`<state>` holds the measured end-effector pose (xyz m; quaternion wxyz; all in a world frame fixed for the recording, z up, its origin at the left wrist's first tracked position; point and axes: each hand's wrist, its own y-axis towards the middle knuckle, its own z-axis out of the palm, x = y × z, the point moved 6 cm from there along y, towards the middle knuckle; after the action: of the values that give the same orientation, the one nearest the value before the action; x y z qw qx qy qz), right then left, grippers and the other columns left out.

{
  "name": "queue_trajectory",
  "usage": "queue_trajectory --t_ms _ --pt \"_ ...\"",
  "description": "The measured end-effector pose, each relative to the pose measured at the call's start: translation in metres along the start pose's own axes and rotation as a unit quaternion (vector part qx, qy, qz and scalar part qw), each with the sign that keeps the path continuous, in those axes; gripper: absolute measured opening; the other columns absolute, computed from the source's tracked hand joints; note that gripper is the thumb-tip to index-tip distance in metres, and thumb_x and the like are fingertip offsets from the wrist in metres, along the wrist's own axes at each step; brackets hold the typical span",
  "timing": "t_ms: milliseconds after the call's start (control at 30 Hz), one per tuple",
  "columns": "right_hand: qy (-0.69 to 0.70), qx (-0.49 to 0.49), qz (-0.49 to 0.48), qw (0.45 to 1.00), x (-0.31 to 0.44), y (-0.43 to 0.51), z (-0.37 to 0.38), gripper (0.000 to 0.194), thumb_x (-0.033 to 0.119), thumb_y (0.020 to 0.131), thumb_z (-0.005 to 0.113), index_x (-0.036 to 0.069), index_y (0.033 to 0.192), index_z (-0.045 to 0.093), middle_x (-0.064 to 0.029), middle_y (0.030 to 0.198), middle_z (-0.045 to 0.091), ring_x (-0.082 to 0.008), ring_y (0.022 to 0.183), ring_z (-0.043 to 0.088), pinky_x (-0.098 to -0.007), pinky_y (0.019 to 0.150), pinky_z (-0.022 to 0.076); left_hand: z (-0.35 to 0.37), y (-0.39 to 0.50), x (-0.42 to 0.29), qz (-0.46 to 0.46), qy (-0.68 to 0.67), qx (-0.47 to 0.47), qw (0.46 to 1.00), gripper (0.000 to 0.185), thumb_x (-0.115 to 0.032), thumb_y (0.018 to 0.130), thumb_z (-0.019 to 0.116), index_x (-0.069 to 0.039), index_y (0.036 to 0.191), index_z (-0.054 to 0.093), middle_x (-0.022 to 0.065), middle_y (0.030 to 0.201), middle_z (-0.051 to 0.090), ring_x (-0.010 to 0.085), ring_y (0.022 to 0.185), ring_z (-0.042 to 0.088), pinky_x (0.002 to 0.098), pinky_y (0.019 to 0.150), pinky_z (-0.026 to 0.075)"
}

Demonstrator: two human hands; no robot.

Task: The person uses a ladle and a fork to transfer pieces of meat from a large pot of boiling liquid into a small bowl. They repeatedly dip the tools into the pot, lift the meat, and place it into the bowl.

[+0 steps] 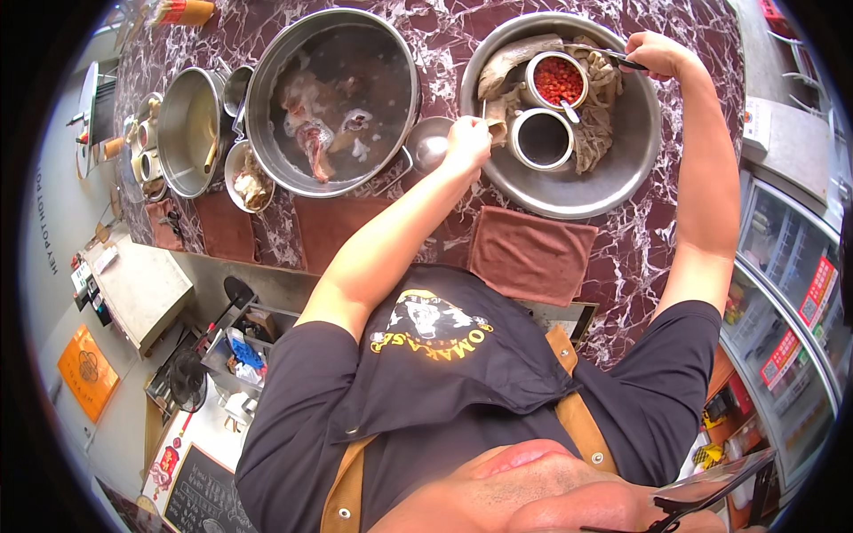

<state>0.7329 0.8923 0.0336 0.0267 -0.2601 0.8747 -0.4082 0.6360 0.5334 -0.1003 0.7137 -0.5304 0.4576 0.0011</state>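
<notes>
Over the left rim of a wide steel basin [626, 156], my left hand [470, 143] is closed on a piece of pale meat or tripe [496, 131]. At the basin's upper right, my right hand [654, 56] grips the black handle of a knife [630, 62], whose blade points left over the basin. Inside the basin stand a white-rimmed cup of chopped red chillies [558, 81] with a spoon [570, 111] and a cup of dark liquid [543, 138]. Greyish tripe-like pieces [592, 140] and a long pale piece [510, 61] lie around them.
Left of the basin are a metal bowl [428, 146] and a large steel pot [333, 193] with meat in cloudy liquid. Farther left stand a smaller pot [190, 133] and a white bowl of food [250, 183]. Folded brown cloths [533, 253] line the marbled table's near edge.
</notes>
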Motion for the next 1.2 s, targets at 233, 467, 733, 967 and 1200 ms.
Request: queue_trajectory --t_ms 233,467,733,967,1200 --pt "0.063 -0.007 -0.026 0.998 -0.001 0.021 0.042 0.018 0.019 0.082 0.068 0.010 0.098 0.070 0.0026 0.066 0.055 -0.0078 0.053 0.048 -0.0260 0.046 0.0368 -0.042 -0.076 -0.032 -0.049 -0.056 0.082 0.994 0.011 -0.014 0.102 0.049 -0.006 0.099 0.055 -0.0043 0.065 0.050 0.0031 0.042 0.035 0.0199 0.036 0.027" --pt "0.113 -0.010 -0.024 0.993 -0.011 0.020 0.048 0.013 0.018 0.082 0.065 0.013 0.092 0.070 0.0034 0.067 0.055 -0.0072 0.054 0.045 -0.0261 0.046 0.0341 -0.037 -0.092 -0.058 -0.042 0.077 0.155 0.984 0.013 -0.013 0.099 0.052 -0.003 0.106 0.058 -0.0041 0.062 0.050 0.0030 0.041 0.036 0.0194 0.036 0.027" --pt "0.062 -0.007 -0.030 0.998 -0.007 0.027 0.047 0.019 0.021 0.083 0.065 0.010 0.098 0.068 -0.0004 0.065 0.056 -0.0114 0.053 0.051 -0.0285 0.046 0.0409 -0.014 -0.015 -0.189 0.291 0.568 0.005 0.770 0.026 -0.022 0.088 0.053 -0.003 0.098 0.068 0.0200 0.097 0.070 0.0354 0.094 0.067 0.0438 0.087 0.052" --pt "0.063 -0.032 -0.057 0.996 0.007 0.023 0.044 0.026 0.021 0.078 0.073 0.006 0.098 0.068 -0.0038 0.067 0.059 -0.0147 0.054 0.054 -0.0320 0.047 0.0438 0.035 0.098 -0.154 0.136 0.670 0.059 0.727 0.030 -0.016 0.084 0.059 -0.005 0.109 0.074 0.0172 0.112 0.071 0.0317 0.106 0.069 0.0413 0.091 0.054" --pt "0.115 -0.125 -0.093 0.981 -0.036 0.008 0.048 0.036 0.019 0.083 0.071 -0.001 0.113 0.068 -0.0146 0.099 0.072 -0.0221 0.092 0.066 -0.0335 0.087 0.0489 0.039 0.097 -0.127 0.294 0.438 0.013 0.849 0.030 -0.032 0.089 0.057 -0.009 0.095 0.075 0.0131 0.085 0.073 0.0259 0.082 0.070 0.0367 0.077 0.052"
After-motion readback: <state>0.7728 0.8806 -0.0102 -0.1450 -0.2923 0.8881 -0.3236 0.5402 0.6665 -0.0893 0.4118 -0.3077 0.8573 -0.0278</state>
